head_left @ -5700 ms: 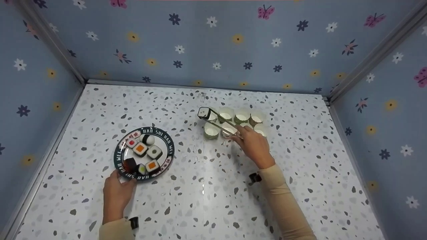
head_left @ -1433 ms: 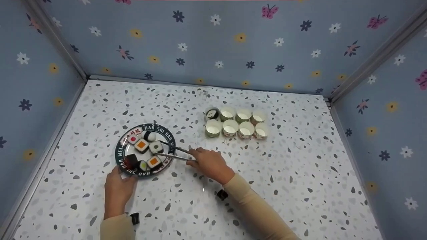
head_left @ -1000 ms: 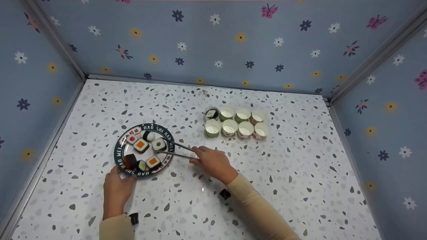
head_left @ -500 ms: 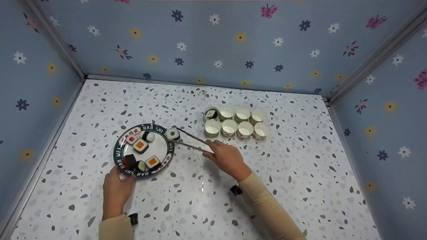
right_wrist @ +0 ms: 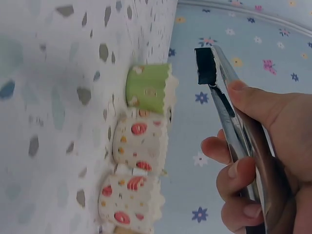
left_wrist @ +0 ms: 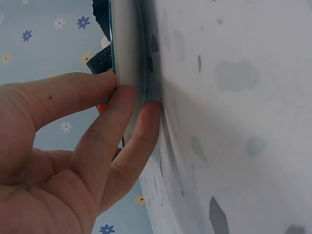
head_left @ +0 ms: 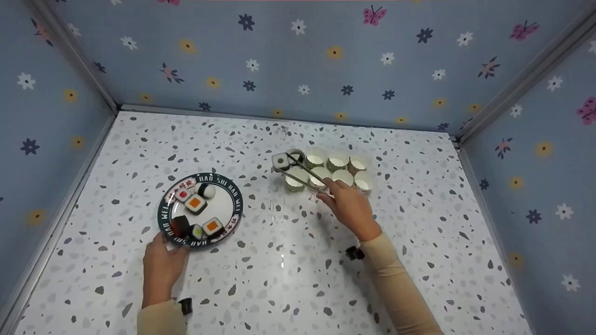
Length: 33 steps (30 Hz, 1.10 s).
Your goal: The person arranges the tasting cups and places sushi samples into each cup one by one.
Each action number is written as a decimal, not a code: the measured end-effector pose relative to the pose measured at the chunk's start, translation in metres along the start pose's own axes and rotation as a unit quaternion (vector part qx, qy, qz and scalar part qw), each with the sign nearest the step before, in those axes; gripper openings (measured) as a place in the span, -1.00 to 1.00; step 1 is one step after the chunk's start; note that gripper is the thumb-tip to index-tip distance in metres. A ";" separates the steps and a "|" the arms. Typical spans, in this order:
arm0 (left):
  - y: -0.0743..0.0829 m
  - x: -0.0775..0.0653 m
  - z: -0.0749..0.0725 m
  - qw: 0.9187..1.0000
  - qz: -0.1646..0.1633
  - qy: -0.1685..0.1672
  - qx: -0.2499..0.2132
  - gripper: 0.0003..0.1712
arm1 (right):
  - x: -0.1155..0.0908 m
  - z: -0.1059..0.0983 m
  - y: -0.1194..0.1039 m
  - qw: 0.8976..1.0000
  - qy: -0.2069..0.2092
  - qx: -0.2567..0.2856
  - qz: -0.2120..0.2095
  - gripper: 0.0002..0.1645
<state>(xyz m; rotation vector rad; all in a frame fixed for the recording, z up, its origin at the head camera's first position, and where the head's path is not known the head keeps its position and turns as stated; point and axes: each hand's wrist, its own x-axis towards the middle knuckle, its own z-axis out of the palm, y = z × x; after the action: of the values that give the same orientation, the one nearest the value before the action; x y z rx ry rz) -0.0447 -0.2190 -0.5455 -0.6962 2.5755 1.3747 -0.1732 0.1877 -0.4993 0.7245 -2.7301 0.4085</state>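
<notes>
My left hand point(head_left: 163, 265) pinches the near-left rim of a round plate point(head_left: 224, 204) that stands on the speckled table. In the left wrist view, fingertips press the edge of the plate point(left_wrist: 129, 44) from both sides. Several sushi pieces lie on it, among them an orange-centred one point(head_left: 213, 226). With my right hand point(head_left: 352, 209) I grip metal tongs point(head_left: 307, 169). Their tips hold a sushi roll piece point(head_left: 281, 161) with a green centre, at the left edge of the paper cups. From the right wrist view, this sushi piece point(right_wrist: 206, 66) is above cup height.
Two rows of paper baking cups point(head_left: 294, 182) stand close together right of centre. The back-left cup point(head_left: 298, 153) has a dark-edged sushi piece in it, partly hidden by the tongs. Flower-patterned walls point(head_left: 326, 70) close off the back and both sides.
The tongs have picked the green-centred sushi piece off the plate and carried it right and away to the cups. Earlier, another piece went into the back-left cup. The left hand has stayed at the plate.
</notes>
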 end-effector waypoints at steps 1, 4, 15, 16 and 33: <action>0.000 0.000 0.000 1.000 0.001 0.001 0.000 -0.15 | 0.000 -0.002 0.003 1.000 0.004 -0.005 0.004 -0.52; -0.001 0.000 0.000 1.000 0.003 0.001 -0.002 -0.16 | 0.000 -0.006 0.013 1.000 0.005 -0.007 0.026 -0.52; 0.001 0.001 -0.001 1.000 0.003 -0.006 -0.009 -0.15 | 0.000 -0.012 0.043 0.995 -0.004 -0.031 0.098 -0.47; 0.000 0.001 -0.001 1.000 0.004 -0.005 -0.009 -0.15 | 0.000 -0.012 0.045 0.994 -0.003 -0.034 0.102 -0.47; -0.001 0.000 -0.001 1.000 0.009 0.000 -0.013 -0.17 | -0.002 -0.001 0.052 0.988 -0.037 -0.058 0.140 -0.29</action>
<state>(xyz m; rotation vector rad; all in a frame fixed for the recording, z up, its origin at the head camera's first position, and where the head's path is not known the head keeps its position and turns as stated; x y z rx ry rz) -0.0441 -0.2204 -0.5462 -0.6781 2.5747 1.4164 -0.1983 0.2319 -0.5091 0.3317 -2.9061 0.2838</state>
